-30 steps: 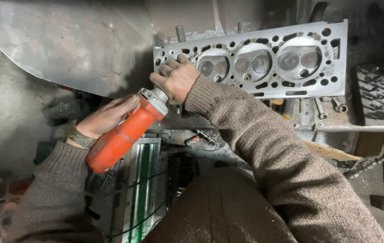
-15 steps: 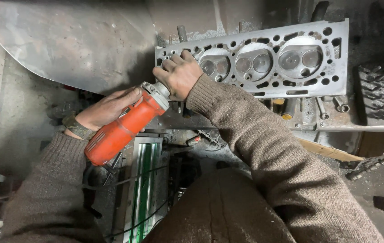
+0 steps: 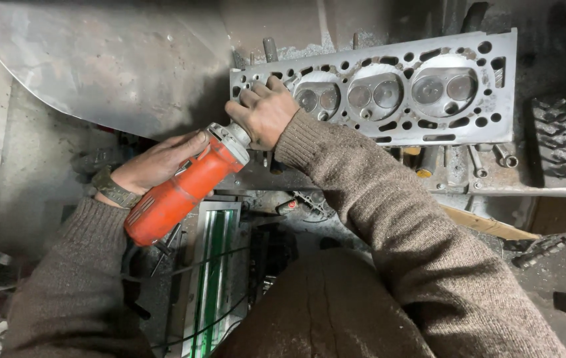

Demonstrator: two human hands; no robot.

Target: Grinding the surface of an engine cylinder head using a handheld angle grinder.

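An orange angle grinder (image 3: 183,189) points up and to the right toward a grey metal cylinder head (image 3: 429,89) that lies across the upper right. My left hand (image 3: 157,162) wraps the grinder's orange body, with a watch strap on the wrist. My right hand (image 3: 264,114) grips the grinder's silver head end and rests against the left end of the cylinder head, hiding the grinder's disc. The cylinder head shows three round combustion chambers with valves and several bolt holes. Both arms wear brown knitted sleeves.
A large curved sheet of grey metal (image 3: 97,59) fills the upper left. Sockets and bolts (image 3: 488,159) lie below the cylinder head, a metal rod (image 3: 535,192) beside them. A green and silver rail (image 3: 213,265) stands below the grinder, and a black tyre tread (image 3: 565,136) is at the right.
Both hands and the grinder have stayed on the left end of the cylinder head. The view has shifted slightly; the grinder sits a little lower and tilted as before.
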